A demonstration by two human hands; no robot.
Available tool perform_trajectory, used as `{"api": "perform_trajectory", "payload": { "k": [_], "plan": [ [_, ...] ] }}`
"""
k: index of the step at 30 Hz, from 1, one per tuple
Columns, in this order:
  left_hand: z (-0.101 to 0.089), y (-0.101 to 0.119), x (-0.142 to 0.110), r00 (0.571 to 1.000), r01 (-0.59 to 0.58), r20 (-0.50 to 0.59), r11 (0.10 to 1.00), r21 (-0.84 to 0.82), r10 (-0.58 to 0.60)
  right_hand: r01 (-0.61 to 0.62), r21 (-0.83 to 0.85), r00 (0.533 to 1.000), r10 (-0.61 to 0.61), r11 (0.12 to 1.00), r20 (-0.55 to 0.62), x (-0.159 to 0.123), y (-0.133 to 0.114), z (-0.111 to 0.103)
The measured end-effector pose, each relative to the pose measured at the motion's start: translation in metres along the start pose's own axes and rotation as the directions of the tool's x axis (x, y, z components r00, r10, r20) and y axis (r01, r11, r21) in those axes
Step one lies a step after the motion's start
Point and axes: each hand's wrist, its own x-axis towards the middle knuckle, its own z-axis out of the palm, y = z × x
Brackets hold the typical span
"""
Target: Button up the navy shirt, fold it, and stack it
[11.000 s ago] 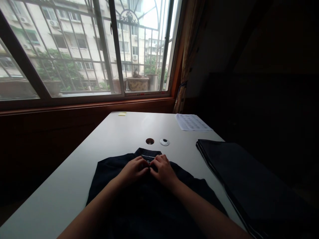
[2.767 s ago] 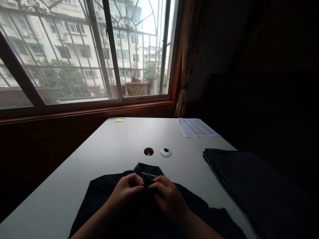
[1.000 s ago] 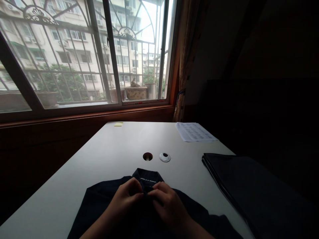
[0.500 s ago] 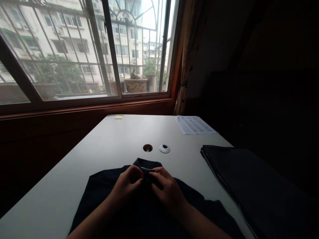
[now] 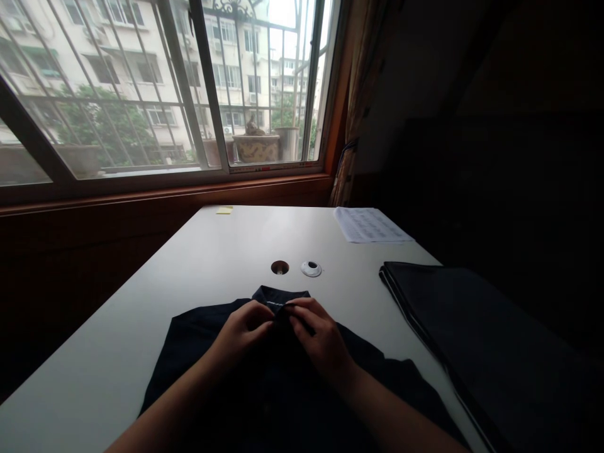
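Left hand [image 5: 243, 328] is pinching the collar [image 5: 283, 293] of a dark shirt [image 5: 271, 396] laid out on the white counter [image 5: 136, 314], right hand [image 5: 323, 336] has the collar's other side, and some folded dark fabric [image 5: 462, 327] sits further right.

Left of the dark shirt [image 5: 274, 390]: wide open tabletop [image 5: 117, 327], hand can pass. Beyond the shirt's collar: white ring [image 5: 311, 270] and round hole [image 5: 280, 268] near, bare room either side; farther off, flat yellow note [image 5: 224, 210] and papers [image 5: 372, 225]. Right of shirt: narrow strip, then folded dark cloth [image 5: 448, 314] blocks. At shirt's collar: left hand [image 5: 241, 330] and right hand [image 5: 324, 336] in the way.
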Motion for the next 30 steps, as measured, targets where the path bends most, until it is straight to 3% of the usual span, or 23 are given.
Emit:
{"api": "perform_trajectory", "payload": {
  "k": [5,15,24,30],
  "plan": [
    [0.000,0.004,0.000,0.997,-0.078,0.027,0.994,0.073,0.076,0.007,0.005,1.000,-0.007,1.000,-0.001,0.001,-0.001,0.000],
    [0.000,-0.001,0.001,0.996,-0.091,0.011,0.994,0.056,0.090,0.074,0.028,0.996,-0.075,0.997,0.047,-0.001,-0.005,0.000],
    [-0.001,0.001,0.001,0.993,-0.040,0.116,0.996,0.086,0.030,0.171,0.053,0.979,-0.175,0.984,0.100,-0.002,-0.011,-0.001],
    [-0.004,0.000,0.001,0.989,0.006,0.147,0.998,0.067,-0.016,0.172,0.063,0.976,-0.179,0.983,0.122,-0.002,-0.011,-0.003]
  ]
}}
